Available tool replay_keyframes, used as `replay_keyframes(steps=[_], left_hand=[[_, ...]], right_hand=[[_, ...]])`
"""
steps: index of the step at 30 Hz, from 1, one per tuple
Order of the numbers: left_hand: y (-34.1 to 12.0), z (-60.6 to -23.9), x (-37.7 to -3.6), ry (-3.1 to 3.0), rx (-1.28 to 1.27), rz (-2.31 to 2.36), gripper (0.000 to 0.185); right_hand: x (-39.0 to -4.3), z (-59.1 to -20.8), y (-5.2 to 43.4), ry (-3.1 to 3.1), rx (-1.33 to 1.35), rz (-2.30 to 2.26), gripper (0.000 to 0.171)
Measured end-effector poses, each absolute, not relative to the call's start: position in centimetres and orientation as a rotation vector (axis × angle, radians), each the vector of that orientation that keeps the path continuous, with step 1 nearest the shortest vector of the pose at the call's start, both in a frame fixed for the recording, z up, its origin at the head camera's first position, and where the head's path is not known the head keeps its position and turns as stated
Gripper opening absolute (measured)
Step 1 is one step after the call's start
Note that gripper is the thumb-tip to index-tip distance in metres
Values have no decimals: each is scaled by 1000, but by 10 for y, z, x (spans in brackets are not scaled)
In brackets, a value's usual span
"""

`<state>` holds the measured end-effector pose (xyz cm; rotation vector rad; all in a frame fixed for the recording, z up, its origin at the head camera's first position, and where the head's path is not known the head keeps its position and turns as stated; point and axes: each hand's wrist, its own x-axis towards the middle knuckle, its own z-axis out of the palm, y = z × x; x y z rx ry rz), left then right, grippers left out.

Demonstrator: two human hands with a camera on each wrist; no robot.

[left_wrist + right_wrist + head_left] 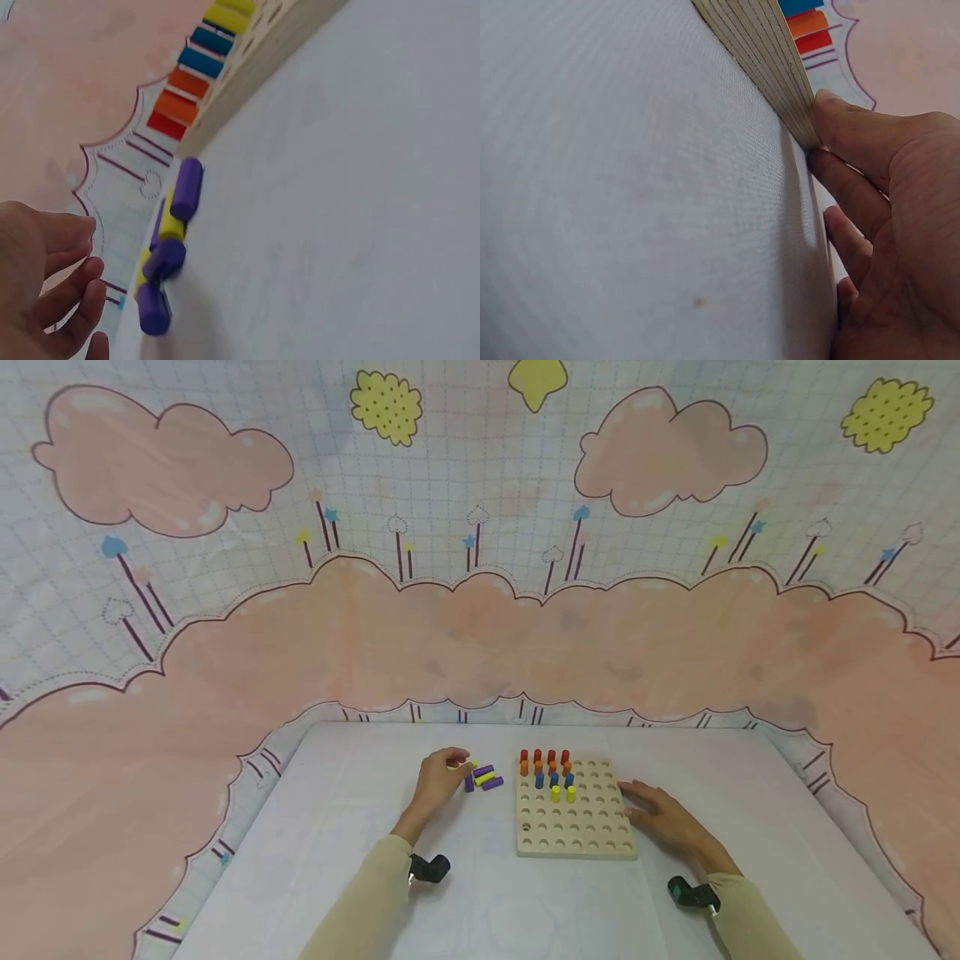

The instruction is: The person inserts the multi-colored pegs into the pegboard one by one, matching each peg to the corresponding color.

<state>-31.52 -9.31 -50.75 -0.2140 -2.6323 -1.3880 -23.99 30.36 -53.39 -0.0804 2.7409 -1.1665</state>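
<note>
**Wooden board, loose pegs, two hands at the table**

Wooden and pale, the peg board (pixel 576 814) lies flat on the white table (pixel 337 827), its far rows filled with upright pegs: a red row (pixel 544 756), an orange row (pixel 545 767), some blue ones (pixel 553 779) and two yellow pegs (pixel 562 793). Most of the holes nearer the person are bare.

Just left of the board lies a small heap of loose purple and yellow pegs (pixel 483 777), touching one another. The left hand (pixel 438 781) sits at the heap's left edge with its fingers curled. From the head view it seems to pinch something pale at its fingertips, but that is too small to make out, and the left wrist view shows the fingers (pixel 71 259) bent with nothing clearly between them. I cannot tell whether it has hold of a peg.

The right hand (pixel 663 818) lies flat on the table, fingers straight, their tips touching the board's right edge (pixel 780 67); it grips nothing.

A pink cloud-patterned cloth (pixel 480 635) hangs behind the table. Both wrist views crop the board to an edge.
</note>
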Motion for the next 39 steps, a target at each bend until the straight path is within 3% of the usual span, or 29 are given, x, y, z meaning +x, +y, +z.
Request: replay_keyframes(steps=[8,39], left_hand=[[-99,-519,-331,-2731,-92,-1297,25],[-96,-526,-335,-2726,-117,-1200,20]], right_hand=[[-243,-537,306,2718,-60,-1181,62],[-242,-535,306,2705,-57,-1183,62]])
